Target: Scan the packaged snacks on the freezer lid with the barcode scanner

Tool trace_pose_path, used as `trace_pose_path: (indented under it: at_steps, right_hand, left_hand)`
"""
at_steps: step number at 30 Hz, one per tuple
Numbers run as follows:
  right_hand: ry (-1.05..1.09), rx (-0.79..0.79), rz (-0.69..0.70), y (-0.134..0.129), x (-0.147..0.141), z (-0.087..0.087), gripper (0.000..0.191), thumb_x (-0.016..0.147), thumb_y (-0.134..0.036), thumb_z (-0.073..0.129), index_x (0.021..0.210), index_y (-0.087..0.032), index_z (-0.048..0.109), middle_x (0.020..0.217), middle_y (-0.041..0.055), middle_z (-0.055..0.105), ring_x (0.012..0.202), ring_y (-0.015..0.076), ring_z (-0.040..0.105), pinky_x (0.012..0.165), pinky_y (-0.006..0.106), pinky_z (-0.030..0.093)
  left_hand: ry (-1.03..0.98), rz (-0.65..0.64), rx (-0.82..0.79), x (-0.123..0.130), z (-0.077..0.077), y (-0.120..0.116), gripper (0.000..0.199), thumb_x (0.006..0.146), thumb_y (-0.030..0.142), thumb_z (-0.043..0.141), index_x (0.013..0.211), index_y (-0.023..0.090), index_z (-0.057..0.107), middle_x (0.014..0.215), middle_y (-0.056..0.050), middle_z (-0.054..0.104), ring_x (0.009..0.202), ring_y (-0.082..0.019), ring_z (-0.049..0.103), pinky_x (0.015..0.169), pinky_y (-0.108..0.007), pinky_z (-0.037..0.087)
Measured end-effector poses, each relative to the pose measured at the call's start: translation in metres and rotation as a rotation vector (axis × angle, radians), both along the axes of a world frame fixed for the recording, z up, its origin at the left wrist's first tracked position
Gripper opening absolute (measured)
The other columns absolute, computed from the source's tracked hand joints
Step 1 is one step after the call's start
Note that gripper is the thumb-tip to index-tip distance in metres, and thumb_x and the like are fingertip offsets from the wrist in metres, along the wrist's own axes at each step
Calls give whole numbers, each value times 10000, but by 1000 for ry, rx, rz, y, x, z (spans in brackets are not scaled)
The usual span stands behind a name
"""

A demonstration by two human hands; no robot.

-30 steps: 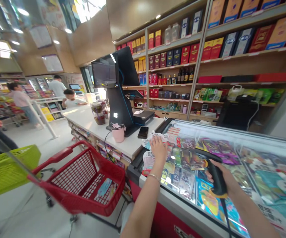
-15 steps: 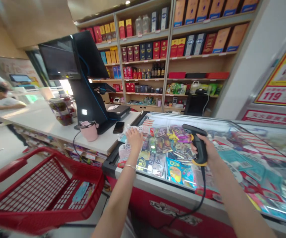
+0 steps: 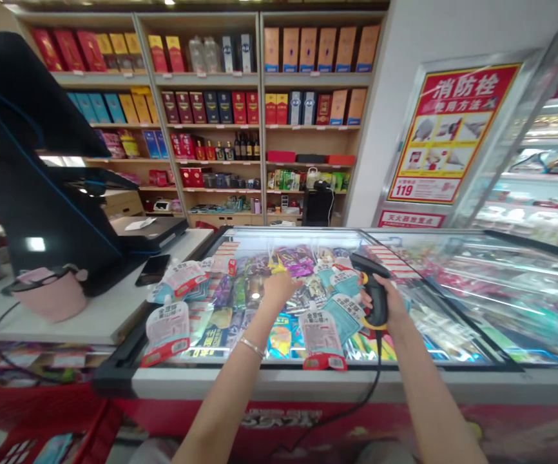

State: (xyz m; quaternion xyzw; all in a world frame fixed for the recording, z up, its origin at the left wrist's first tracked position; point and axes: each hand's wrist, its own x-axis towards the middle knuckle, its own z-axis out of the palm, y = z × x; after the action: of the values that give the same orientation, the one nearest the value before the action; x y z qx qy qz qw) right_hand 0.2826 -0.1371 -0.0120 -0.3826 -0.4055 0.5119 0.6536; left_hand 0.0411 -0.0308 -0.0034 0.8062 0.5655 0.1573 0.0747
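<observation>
My right hand [image 3: 388,303] is wrapped around the grip of a black and yellow corded barcode scanner [image 3: 375,290], its head tilted up to the left. My left hand [image 3: 279,288], a bracelet at the wrist, is over the glass lid with nothing visible in it; the thumb points right, apart from the partly hidden fingers. Spouted pouches lie on the glass: a stack [image 3: 187,281] at the left, a single pouch [image 3: 167,330] near the left front corner, another pouch [image 3: 321,336] at the front middle, and teal-backed pouches [image 3: 341,314] beside the scanner.
The chest freezer [image 3: 308,381] has packaged ice treats under its glass. On the left counter are a black phone [image 3: 153,270], a pink holder [image 3: 51,299] and a black checkout terminal [image 3: 32,167]. A red shopping cart [image 3: 42,412] stands at lower left. The scanner cord [image 3: 356,407] hangs down in front.
The view has turned right. My left hand has left the pouch stack at the freezer's left end and moved right over the glass. My right hand still holds the barcode scanner.
</observation>
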Motion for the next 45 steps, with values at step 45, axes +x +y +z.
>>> trace_pose_path:
  at_steps: [45]
  right_hand:
    - [-39,-82,211,-23,14,-40,341,793,-430,586,984,-149,612,640,30,635,350,86,464,335,209,357]
  left_hand:
    - [-1072,172,263,19,-9,45,309,765,489,560,877,203,599,674,5,654,622,-132,583,594,-209,387]
